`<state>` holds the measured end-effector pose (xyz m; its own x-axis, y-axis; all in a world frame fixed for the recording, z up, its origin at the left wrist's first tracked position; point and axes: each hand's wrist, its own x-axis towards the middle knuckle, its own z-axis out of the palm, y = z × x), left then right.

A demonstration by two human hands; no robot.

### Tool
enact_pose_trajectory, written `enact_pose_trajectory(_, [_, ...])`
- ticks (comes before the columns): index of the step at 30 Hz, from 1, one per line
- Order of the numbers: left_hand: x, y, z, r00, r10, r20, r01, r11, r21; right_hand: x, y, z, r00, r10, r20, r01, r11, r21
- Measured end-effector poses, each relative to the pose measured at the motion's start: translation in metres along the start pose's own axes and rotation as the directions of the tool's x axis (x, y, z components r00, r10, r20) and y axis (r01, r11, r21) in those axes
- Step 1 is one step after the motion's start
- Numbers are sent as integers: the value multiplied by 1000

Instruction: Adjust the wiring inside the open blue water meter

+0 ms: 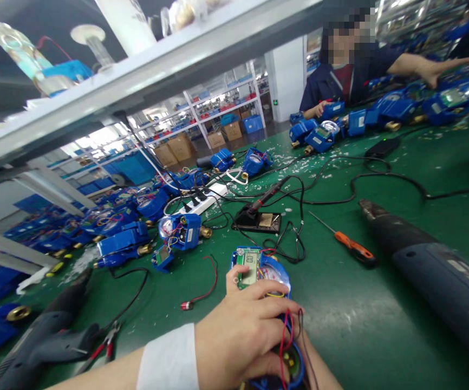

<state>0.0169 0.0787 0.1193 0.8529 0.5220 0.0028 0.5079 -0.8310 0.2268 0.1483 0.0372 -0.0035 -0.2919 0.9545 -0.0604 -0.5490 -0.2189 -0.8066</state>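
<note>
Green bench [340, 303]: left hand [238, 336] covers blue meter [273, 271] (wires exposed).

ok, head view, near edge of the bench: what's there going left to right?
Black power tool → red-handled pliers → left hand on the open blue meter → orange-handled screwdriver → heat gun. The right hand is mostly hidden under the left.

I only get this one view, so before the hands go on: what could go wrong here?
1. Thin red wires run under the left hand on the open blue meter; a tug might snap them.
2. The soldering iron rests close behind, among tangled black cables; a snag could drag it over.
</note>
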Motion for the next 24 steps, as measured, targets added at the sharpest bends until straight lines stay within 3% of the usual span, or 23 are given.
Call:
enact_pose_trajectory(7, [2,1,0,1000,4,-3,-4,1000,-8,27,-24,5,982,189,-16,-190,980,-67])
enact_pose_trajectory(14, [-4,-9,-1,999,29,39,-27,999,-46,11,-25,11,995,91,-25,-90,995,53])
enact_pose_trajectory(18, [-9,-9,2,1000,8,-24,-9,999,-47,-4,-32,12,1000,14,-9,-14,999,42])
enact_pose_trajectory(24, [-15,-5,21,974,-190,-125,199,978,59,-11,-38,14,999,-47,-9,47,998,-45])
